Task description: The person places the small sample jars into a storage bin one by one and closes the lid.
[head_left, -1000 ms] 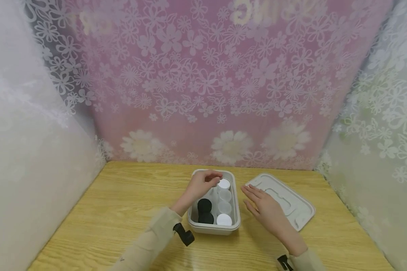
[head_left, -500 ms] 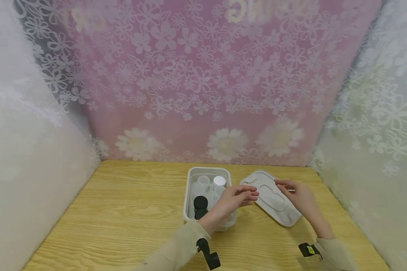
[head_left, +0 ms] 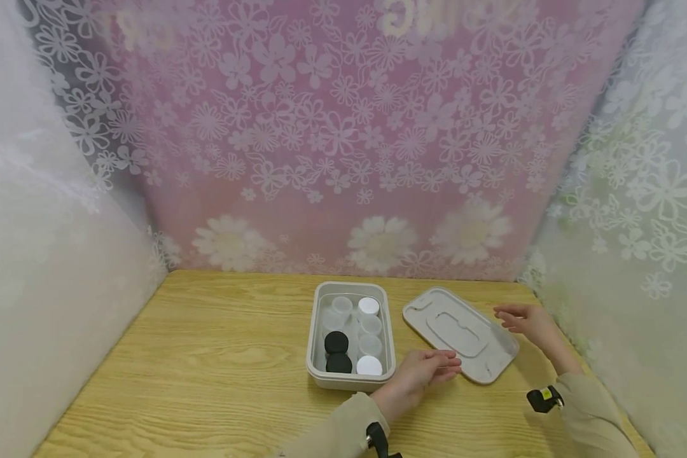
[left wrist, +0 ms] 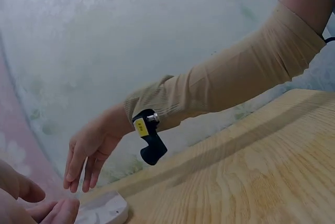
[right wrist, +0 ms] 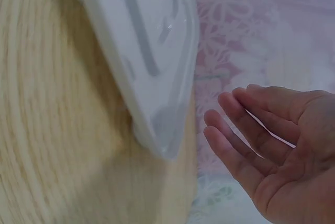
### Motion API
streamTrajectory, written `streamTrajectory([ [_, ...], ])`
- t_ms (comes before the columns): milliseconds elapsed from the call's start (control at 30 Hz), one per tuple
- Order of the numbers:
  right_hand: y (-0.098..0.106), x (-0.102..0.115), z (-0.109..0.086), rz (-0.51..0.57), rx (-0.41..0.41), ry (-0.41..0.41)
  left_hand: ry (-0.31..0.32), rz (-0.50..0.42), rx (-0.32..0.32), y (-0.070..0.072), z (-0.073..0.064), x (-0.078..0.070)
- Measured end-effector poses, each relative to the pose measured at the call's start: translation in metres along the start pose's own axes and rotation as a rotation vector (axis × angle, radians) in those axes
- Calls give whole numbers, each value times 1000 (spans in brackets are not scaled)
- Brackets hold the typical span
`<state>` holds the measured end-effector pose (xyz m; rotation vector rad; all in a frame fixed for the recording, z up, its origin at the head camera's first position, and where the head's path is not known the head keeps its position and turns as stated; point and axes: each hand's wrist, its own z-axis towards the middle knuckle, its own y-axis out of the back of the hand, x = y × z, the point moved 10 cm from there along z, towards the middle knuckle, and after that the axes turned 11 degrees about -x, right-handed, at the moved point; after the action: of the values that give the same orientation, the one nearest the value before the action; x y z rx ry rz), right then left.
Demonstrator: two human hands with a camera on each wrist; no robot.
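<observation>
A whitish lid (head_left: 458,331) lies slantwise on the table to the right of a plastic box (head_left: 352,383). My left hand (head_left: 418,378), fingers extended, is by the lid's near left edge; the head view does not settle whether it touches. Past the lid's right end, my right hand (head_left: 529,324) hovers with loosely bent fingers and nothing in them. The right wrist view has this hand (right wrist: 282,145) apart from the lid (right wrist: 152,51). Inside the box stand two rows of small round containers: black-topped ones (head_left: 336,343), white-topped ones (head_left: 369,366) and translucent ones (head_left: 370,345).
The wooden table (head_left: 223,356) stretches left of the box and along the front. A pink floral curtain (head_left: 343,159) hangs behind it, with pale sheets (head_left: 51,267) at the sides. Each wrist wears a black camera mount (head_left: 544,399).
My left hand has left the box and come right and nearer, to the lid's near edge. My right hand has moved right, from the lid's left side to beyond its right end.
</observation>
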<state>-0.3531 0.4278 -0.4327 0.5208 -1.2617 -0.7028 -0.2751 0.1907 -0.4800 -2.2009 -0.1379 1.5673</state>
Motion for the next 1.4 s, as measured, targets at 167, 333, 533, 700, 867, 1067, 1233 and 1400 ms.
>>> streamTrajectory([
  [167, -4, -21, 4, -12, 30, -67, 39, -27, -68, 5, 9, 22],
  [333, -14, -36, 6, -62, 73, -110, 73, -58, -102, 7, 15, 34],
  [533, -20, -47, 6, -60, 94, -163, 70, -66, -133, 10, 19, 36],
  [700, -23, -50, 2, -72, 130, -192, 20, -33, -202, 21, 19, 32],
  [867, -21, -49, 1, -115, 145, -193, 16, -8, -202, 21, 19, 31],
  [1067, -18, -47, -1, -86, 139, -182, 36, 0, -197, 18, 21, 32],
  [1233, -8, -47, -11, -23, 155, -180, 25, -65, -167, 12, 20, 26],
  [1400, 2, -42, -18, 48, 172, -196, 7, -110, -148, 9, 18, 12],
])
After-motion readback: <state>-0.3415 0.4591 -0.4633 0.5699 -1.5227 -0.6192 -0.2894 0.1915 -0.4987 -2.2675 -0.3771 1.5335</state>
